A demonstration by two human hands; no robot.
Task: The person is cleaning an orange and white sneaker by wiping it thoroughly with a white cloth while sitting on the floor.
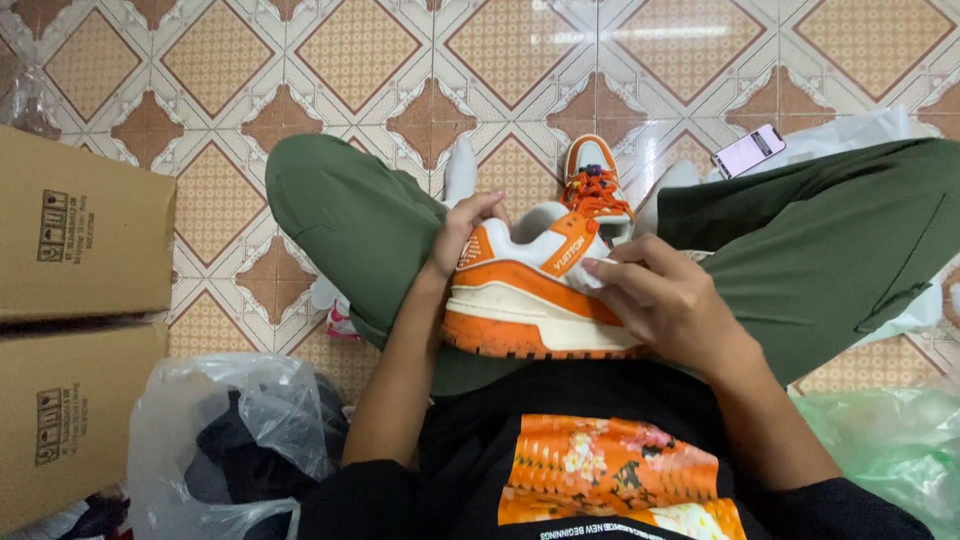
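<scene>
An orange and white sneaker (520, 300) lies sideways in my lap, sole toward me, above my crossed legs in green trousers. My left hand (460, 228) grips its heel end. My right hand (665, 300) rests on the toe side, pinching something small and white against the shoe near the tongue. A second matching sneaker (595, 180) with orange laces stands on the tiled floor just beyond the first, between my knees.
Two stacked cardboard boxes (80, 300) stand at the left. A clear plastic bag (220, 440) with dark items sits beside my left arm. A phone (748, 150) lies on white plastic at the upper right; a green plastic bag (890, 440) is at the lower right.
</scene>
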